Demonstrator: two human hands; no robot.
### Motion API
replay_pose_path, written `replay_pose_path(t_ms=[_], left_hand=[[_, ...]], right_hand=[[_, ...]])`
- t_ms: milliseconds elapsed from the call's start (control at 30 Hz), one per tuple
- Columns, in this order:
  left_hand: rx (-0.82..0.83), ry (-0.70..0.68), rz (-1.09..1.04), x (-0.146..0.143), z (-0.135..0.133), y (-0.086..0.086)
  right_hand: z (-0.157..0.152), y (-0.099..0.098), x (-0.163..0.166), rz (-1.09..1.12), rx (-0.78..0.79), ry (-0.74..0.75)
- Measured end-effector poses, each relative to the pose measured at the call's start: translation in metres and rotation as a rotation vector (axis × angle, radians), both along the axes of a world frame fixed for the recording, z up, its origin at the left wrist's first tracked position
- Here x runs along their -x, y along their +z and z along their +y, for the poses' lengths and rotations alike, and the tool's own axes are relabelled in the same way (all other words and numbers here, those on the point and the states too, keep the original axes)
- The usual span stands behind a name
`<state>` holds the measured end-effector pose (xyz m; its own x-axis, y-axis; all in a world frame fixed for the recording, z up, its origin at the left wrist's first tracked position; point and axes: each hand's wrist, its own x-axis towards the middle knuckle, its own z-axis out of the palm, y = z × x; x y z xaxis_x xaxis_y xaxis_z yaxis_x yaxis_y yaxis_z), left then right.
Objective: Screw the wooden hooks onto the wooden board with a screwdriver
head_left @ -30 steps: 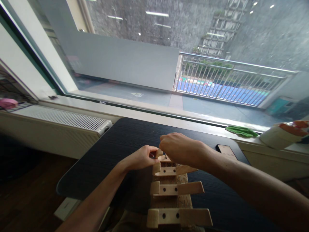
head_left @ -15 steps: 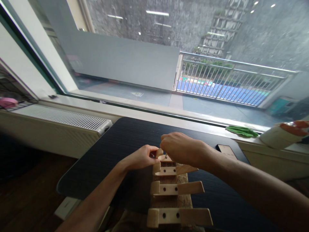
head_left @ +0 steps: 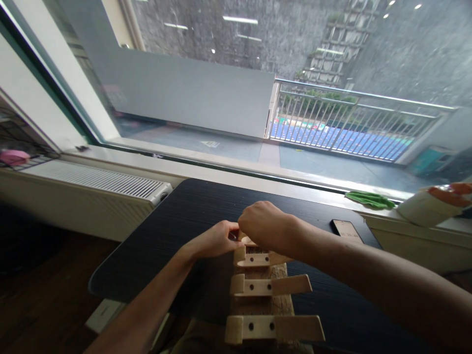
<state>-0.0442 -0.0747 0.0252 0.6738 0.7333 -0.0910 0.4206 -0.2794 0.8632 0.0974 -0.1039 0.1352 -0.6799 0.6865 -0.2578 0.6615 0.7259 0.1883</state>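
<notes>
Head: left hand (head_left: 217, 239), right hand (head_left: 263, 221) at rack (head_left: 260, 287); tabletop (head_left: 165, 236) open to left edge.

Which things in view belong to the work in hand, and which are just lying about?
In the work:
- left hand
- right hand
- wooden pieces
- rough wooden base

Lying about:
- phone
- green cloth
- pink item

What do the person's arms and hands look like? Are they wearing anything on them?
Both arms are bare as far as the picture shows, with no sleeves in sight. The left hand and right hand have no gloves, and I see no watch or bracelet on either wrist. The fingers are too small or hidden to check for rings.
</notes>
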Motion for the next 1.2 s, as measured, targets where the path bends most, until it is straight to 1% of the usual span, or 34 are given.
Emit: replay_pose_path(t_ms=[167, 367, 600, 733, 800, 900, 1100, 1200], left_hand=[[0.071, -0.006, -0.056, -0.001, -0.001, 0.000], [0.142, -0.002, -0.070, -0.002, -0.003, 0.000], [0.210, -0.006, -0.053, -0.005, -0.002, 0.006], [0.215, -0.008, -0.017, -0.006, -0.002, 0.011], [0.217, -0.007, -0.007, -0.007, -0.001, 0.010], [0.247, 0.002, -0.026, -0.009, 0.000, 0.004], [0.329, 0.025, -0.082, -0.015, 0.003, -0.009], [0.327, 0.025, -0.097, -0.016, 0.004, -0.014]], right_hand=[[0.006, -0.006, -0.020, 0.071, 0.007, 0.010], [0.005, -0.016, -0.049, 0.181, 0.000, -0.013], [-0.002, -0.028, -0.076, 0.379, 0.055, -0.063], [-0.007, -0.035, -0.084, 0.415, 0.030, -0.081], [-0.009, -0.035, -0.084, 0.369, 0.013, -0.092], [-0.009, -0.026, -0.076, 0.245, 0.025, -0.097], [0.002, -0.003, -0.043, 0.094, 0.061, -0.049], [0.007, 0.008, -0.026, 0.002, 0.114, -0.044]])
